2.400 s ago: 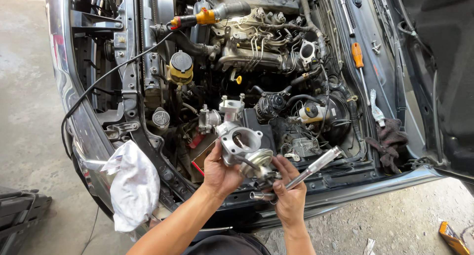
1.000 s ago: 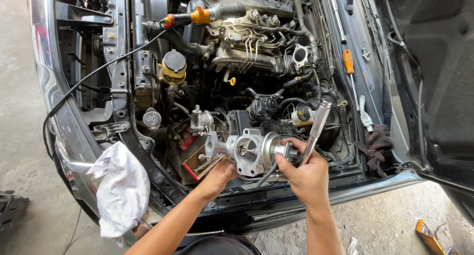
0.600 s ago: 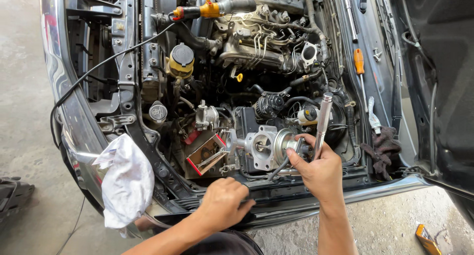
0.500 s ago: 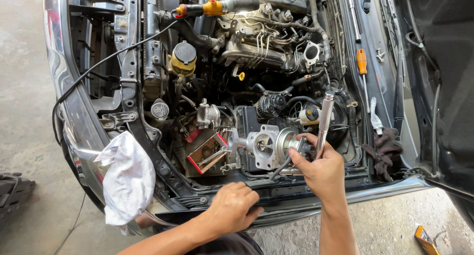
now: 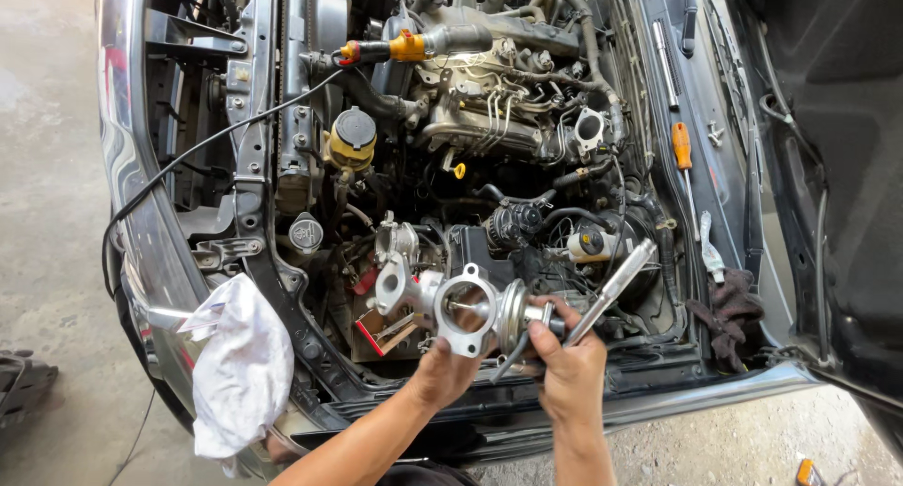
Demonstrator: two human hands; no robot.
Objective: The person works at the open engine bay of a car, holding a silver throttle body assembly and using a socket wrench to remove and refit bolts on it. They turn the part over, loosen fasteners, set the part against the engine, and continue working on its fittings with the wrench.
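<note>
A silver cast metal engine part (image 5: 450,302) with a round flange opening is held over the front of an open engine bay (image 5: 489,128). My left hand (image 5: 442,373) grips it from below. My right hand (image 5: 564,359) holds its right end and also a long silver metal tool handle (image 5: 611,288) that angles up to the right. A thin cable hangs from the part between my two hands.
A white rag (image 5: 240,364) lies on the car's left front corner. An orange-handled screwdriver (image 5: 683,152) and a dark rag (image 5: 729,312) rest on the right fender edge. A yellow-capped reservoir (image 5: 350,140) and hoses fill the bay. The raised hood (image 5: 828,147) stands at the right.
My left hand has come back up from the front edge of the car and taken hold of the metal part from below. The part now sits a little lower and nearer me.
</note>
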